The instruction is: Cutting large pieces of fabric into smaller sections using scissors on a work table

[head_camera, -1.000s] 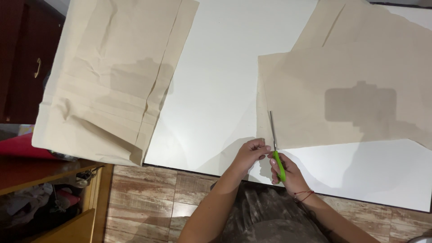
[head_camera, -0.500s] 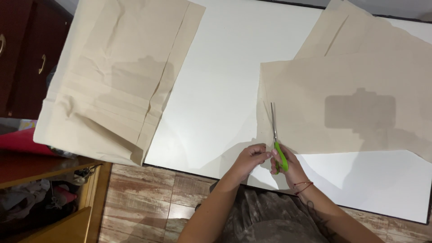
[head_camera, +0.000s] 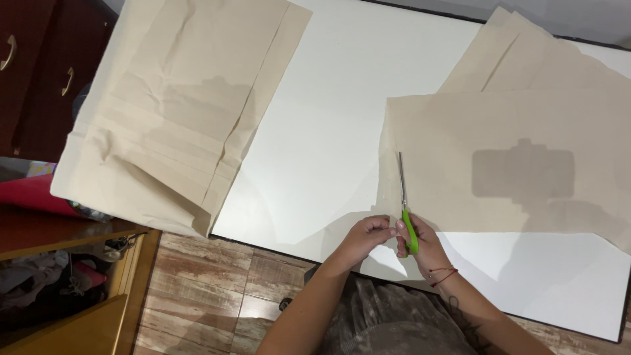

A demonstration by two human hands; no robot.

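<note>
My right hand (head_camera: 420, 244) grips green-handled scissors (head_camera: 405, 204), whose metal blades point away from me and lie along the left edge of a large beige paper sheet (head_camera: 513, 158) on the white table (head_camera: 328, 131). My left hand (head_camera: 365, 235) sits just left of the scissors at the sheet's near corner, fingers curled; whether it pinches the paper is hard to see. A second pile of folded beige sheets (head_camera: 177, 112) lies at the table's left end, hanging over the edge.
A dark wooden cabinet with brass handles (head_camera: 39, 72) stands at the far left. Below it are a red object (head_camera: 33, 194) and an open wooden shelf with clutter (head_camera: 66, 283). Wood-pattern floor tiles (head_camera: 223, 289) show in front of the table.
The view has shifted slightly. Both hands and the scissors have stayed at the paper's near left corner, the blades reaching a little further up along the edge.
</note>
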